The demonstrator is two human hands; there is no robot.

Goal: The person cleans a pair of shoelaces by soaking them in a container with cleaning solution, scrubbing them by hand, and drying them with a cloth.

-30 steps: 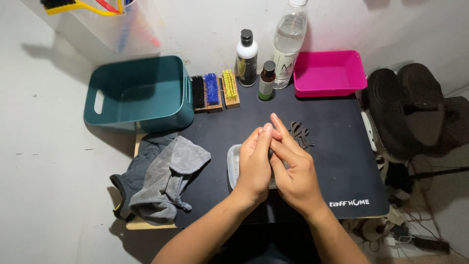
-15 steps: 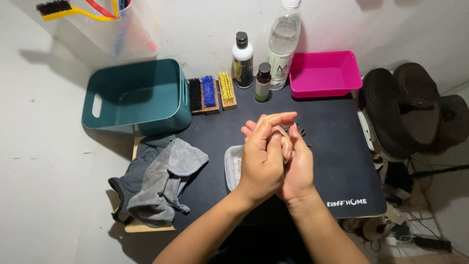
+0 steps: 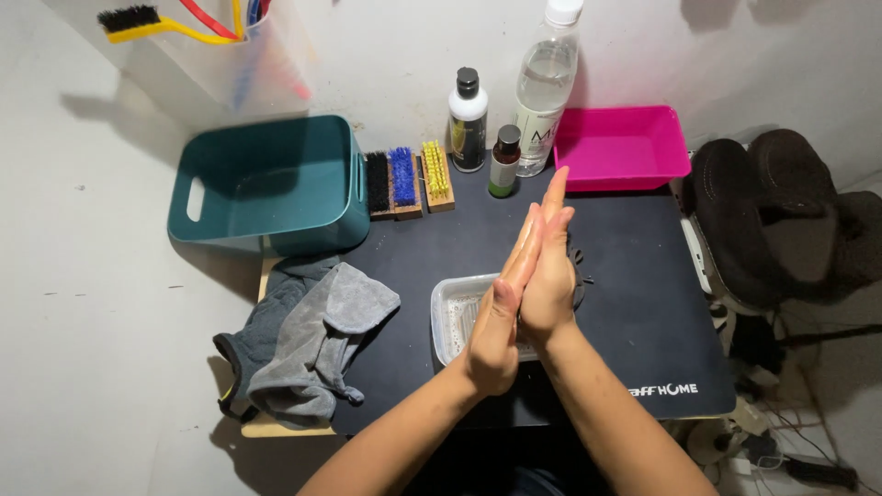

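My left hand [image 3: 503, 308] and my right hand [image 3: 551, 271] are pressed palm to palm above the black mat [image 3: 634, 276], fingers straight and pointing away from me. Neither hand holds anything. Under them sits a small clear plastic tray [image 3: 452, 317], partly hidden by my wrists. A dark small object [image 3: 579, 266] lies on the mat just right of my hands, mostly hidden.
A teal bin [image 3: 266, 184] stands at the back left, a pink tray [image 3: 620, 147] at the back right. Three brushes [image 3: 404, 179], two small bottles [image 3: 469, 119] and a clear water bottle [image 3: 544, 87] line the wall. Grey cloths [image 3: 303, 340] lie left. Dark shoes [image 3: 781, 216] sit right.
My hands went from interlaced rubbing to flat palms pressed together, the left sliding back toward me along the right.
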